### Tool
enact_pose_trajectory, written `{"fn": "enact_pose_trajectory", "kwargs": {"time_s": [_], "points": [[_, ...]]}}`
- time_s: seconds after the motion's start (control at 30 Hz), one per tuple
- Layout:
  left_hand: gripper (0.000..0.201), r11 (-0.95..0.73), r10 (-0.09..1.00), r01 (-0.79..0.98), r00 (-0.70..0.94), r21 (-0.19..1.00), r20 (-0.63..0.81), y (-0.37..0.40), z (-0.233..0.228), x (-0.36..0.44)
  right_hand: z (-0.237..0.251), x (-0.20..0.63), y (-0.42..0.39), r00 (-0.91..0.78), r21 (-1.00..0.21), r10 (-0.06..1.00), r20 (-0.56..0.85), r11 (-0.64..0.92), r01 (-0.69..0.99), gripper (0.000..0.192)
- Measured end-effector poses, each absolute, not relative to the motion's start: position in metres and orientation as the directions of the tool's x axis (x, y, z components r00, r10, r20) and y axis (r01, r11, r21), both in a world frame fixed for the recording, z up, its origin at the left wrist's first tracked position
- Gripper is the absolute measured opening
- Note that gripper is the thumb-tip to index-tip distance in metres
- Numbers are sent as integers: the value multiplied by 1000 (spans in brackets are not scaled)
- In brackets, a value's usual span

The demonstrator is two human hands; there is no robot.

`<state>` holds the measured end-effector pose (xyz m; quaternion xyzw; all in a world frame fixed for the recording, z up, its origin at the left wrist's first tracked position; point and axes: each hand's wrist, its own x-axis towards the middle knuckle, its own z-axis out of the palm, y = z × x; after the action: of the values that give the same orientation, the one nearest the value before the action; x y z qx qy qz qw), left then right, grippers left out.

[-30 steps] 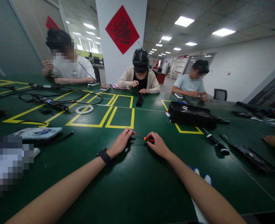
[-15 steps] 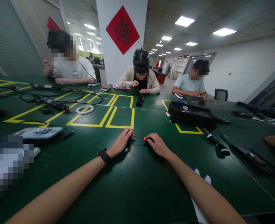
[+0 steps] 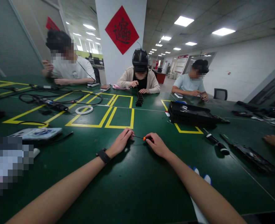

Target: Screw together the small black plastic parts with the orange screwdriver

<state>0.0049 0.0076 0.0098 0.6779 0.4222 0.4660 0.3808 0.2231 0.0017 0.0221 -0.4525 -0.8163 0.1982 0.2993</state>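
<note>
Right hand (image 3: 157,143) pinches the orange-collared screwdriver (image 3: 144,138) level over the mid tabletop (image 3: 132,186), well in from its near edge, while left fingertips (image 3: 128,133) close narrowly on the tip, apparently steadying something too small to see.

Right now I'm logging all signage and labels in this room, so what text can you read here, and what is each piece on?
Red diamond poster on the pillar: one large black Chinese character, too stylised to read.
Second red sign on the far left wall: mostly cut off, unreadable.
Flat pack on the table: blue print, too blurred to read.
Red-trimmed board down the hall: too small to read.
Screwdriver, held by the right hand, and watch: no visible text.
</note>
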Motion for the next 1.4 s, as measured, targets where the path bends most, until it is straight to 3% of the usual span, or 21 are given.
{"fn": "enact_pose_trajectory", "kwargs": {"time_s": [0.83, 1.4], "points": [[26, -335, 935, 149, 171, 930, 310, 8, 7, 4, 23, 223, 3, -434, -585, 841, 322, 537, 607, 15], [36, -346, 936, 201, 144, 916, 322, 2, 13, 3, 24, 222, 0, -478, -566, 814, 329, 575, 590, 16]]}}
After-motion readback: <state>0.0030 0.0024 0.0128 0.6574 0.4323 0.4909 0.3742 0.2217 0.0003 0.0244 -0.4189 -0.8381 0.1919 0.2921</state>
